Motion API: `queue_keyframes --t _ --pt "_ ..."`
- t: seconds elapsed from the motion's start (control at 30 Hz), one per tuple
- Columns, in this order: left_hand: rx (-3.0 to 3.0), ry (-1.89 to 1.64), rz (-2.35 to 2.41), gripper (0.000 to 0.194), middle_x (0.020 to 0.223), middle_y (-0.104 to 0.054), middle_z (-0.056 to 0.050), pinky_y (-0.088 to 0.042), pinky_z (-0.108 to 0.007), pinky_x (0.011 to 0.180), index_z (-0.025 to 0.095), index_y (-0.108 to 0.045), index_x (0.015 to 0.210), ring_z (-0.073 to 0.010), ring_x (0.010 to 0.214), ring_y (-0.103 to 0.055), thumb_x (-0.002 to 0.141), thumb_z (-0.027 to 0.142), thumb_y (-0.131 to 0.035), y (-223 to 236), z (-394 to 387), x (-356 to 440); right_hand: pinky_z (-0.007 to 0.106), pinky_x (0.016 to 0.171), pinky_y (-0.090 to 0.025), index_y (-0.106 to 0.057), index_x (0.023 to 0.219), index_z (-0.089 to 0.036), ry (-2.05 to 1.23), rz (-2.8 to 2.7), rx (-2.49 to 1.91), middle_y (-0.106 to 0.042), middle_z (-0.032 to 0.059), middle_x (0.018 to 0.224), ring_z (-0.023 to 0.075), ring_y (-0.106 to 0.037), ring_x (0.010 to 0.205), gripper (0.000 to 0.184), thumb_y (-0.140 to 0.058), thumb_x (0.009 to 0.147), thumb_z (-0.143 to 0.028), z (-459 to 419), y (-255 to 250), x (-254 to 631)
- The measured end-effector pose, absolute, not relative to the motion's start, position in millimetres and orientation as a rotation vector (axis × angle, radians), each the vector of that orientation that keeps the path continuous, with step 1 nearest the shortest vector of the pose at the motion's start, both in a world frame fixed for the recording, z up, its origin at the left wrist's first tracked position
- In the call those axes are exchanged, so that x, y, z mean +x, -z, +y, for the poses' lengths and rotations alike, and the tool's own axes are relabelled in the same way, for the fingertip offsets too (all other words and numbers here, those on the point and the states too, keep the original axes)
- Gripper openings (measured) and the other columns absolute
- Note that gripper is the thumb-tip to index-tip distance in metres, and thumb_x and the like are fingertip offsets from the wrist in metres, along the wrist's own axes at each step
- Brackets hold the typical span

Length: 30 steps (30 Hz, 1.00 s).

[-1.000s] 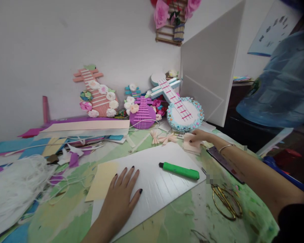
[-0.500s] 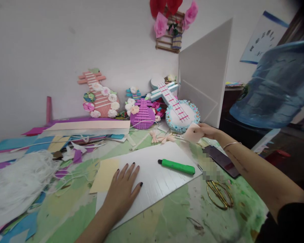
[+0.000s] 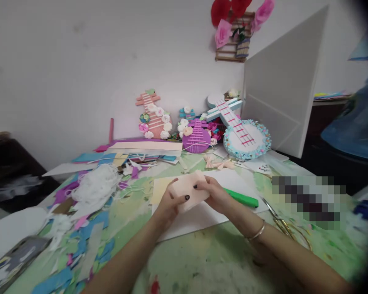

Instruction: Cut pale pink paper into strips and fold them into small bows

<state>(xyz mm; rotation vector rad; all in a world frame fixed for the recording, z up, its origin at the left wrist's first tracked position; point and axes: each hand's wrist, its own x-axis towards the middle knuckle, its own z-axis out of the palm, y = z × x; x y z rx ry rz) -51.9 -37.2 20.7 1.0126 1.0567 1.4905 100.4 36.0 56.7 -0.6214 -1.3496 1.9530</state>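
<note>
A small pale pink piece of paper [image 3: 187, 188] is held between both hands above the white board [image 3: 199, 224]. My left hand [image 3: 168, 204] pinches its left side, thumb on top. From the right, my right hand [image 3: 215, 195] grips the other edge, also with the thumb on top. The fingers beneath the paper are hidden. A green utility knife [image 3: 242, 198] lies on the board beside my right hand, partly covered by it. Gold-handled scissors [image 3: 283, 226] rest on the table to the right, partly behind my right forearm.
Paper-flowered lute-shaped crafts, one pink [image 3: 155, 122], one purple [image 3: 196, 136], one white and blue [image 3: 247, 139], lean at the back. White cord [image 3: 96, 188] and coloured paper scraps [image 3: 95, 232] lie left. A grey panel [image 3: 282, 90] stands at right, near a water jug [image 3: 355, 130].
My right hand has brought the pink paper from the back right to the middle. My left hand has lifted off the board and taken hold of the paper. The view has turned left.
</note>
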Motion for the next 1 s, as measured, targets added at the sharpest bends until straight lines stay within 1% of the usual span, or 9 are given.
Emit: queue_keyframes --t 0.07,0.13,0.23,0.3,0.43,0.57,0.73,0.87,1.0 --pt "0.955 -1.466 1.090 0.071 0.106 -0.065 -0.012 -0.051 -0.034 0.078 0.013 -0.051 0.117 -0.0246 0.092 -0.063 0.055 0.033 -0.080 -18.7 -37.1 -56.0 0.025 0.060 -0.044 -0.057 0.086 -0.018 -1.913 -1.396 -0.608 -0.065 0.0028 0.083 0.0161 -0.058 0.070 0.033 -0.069 0.055 -0.019 37.0 -39.4 97.9" --pt "1.016 -1.435 1.198 0.062 0.087 -0.066 -0.006 -0.050 -0.029 0.066 0.012 -0.054 0.109 -0.0187 0.074 -0.062 0.054 0.026 -0.078 -16.0 -34.9 -62.9 0.025 0.060 -0.045 -0.052 0.094 -0.022 -1.812 -1.478 -0.619 -0.062 0.0004 0.087 0.0150 -0.058 0.070 0.048 -0.071 0.051 -0.016 45.2 -25.9 99.9" --pt "1.186 -1.412 1.405 0.053 0.077 -0.061 0.000 -0.042 -0.021 0.057 0.013 -0.057 0.104 -0.0120 0.063 -0.055 0.054 0.020 -0.073 -14.9 -31.8 -71.4 0.025 0.060 -0.045 -0.047 0.112 -0.026 -1.688 -1.628 -0.641 -0.060 -0.0018 0.090 0.0135 -0.057 0.068 0.069 -0.070 0.048 -0.013 58.5 -13.7 105.6" --pt "1.295 -1.396 1.486 0.047 0.077 -0.060 0.001 -0.040 -0.020 0.056 0.014 -0.060 0.100 -0.0110 0.063 -0.053 0.055 0.018 -0.070 -15.7 -31.9 -73.1 0.024 0.058 -0.043 -0.052 0.110 -0.024 -1.613 -1.723 -0.657 -0.060 -0.0026 0.084 0.0125 -0.055 0.064 0.063 -0.068 0.051 -0.013 62.9 -9.8 108.9" --pt "1.464 -1.350 1.570 0.039 0.072 -0.057 0.002 -0.039 -0.020 0.057 0.015 -0.062 0.097 -0.0114 0.063 -0.051 0.059 0.021 -0.069 -14.8 -35.1 -71.2 0.024 0.057 -0.038 -0.064 0.088 -0.019 -1.516 -1.789 -0.678 -0.057 -0.0034 0.069 0.0122 -0.050 0.061 0.032 -0.066 0.056 -0.015 62.2 -6.4 113.1" --pt "1.452 -1.319 1.599 0.029 0.070 -0.059 0.002 -0.040 -0.020 0.057 0.014 -0.064 0.084 -0.0125 0.064 -0.053 0.058 0.023 -0.072 -13.1 -38.5 -73.0 0.025 0.059 -0.040 -0.065 0.089 -0.021 -1.509 -1.782 -0.666 -0.059 -0.0031 0.071 0.0130 -0.052 0.063 0.031 -0.067 0.059 -0.020 59.9 -4.1 114.7" --pt "1.454 -1.220 1.539 0.034 0.072 -0.061 0.001 -0.041 -0.020 0.055 0.012 -0.066 0.083 -0.0134 0.064 -0.054 0.057 0.032 -0.078 -14.7 -42.5 -80.5 0.024 0.058 -0.041 -0.067 0.089 -0.018 -1.549 -1.802 -0.693 -0.063 -0.0020 0.073 0.0126 -0.054 0.061 0.032 -0.071 0.057 -0.019 60.7 -0.2 114.3" --pt "1.402 -1.240 1.527 0.023 0.063 -0.059 0.001 -0.038 -0.019 0.051 0.011 -0.065 0.067 -0.0114 0.058 -0.052 0.059 0.030 -0.076 -11.8 -41.3 -83.6 0.025 0.059 -0.042 -0.066 0.074 -0.015 -1.575 -1.796 -0.693 -0.063 -0.0020 0.065 0.0127 -0.055 0.060 0.018 -0.072 0.058 -0.022 66.0 4.2 114.1" --pt "1.313 -1.309 1.579 0.027 0.064 -0.063 0.000 -0.040 -0.021 0.051 0.011 -0.066 0.072 -0.0118 0.056 -0.053 0.059 0.032 -0.078 -8.7 -37.9 -85.6 0.023 0.053 -0.039 -0.064 0.065 -0.015 -1.578 -1.783 -0.702 -0.061 -0.0026 0.059 0.0111 -0.051 0.054 0.015 -0.073 0.060 -0.026 71.6 7.2 115.7"
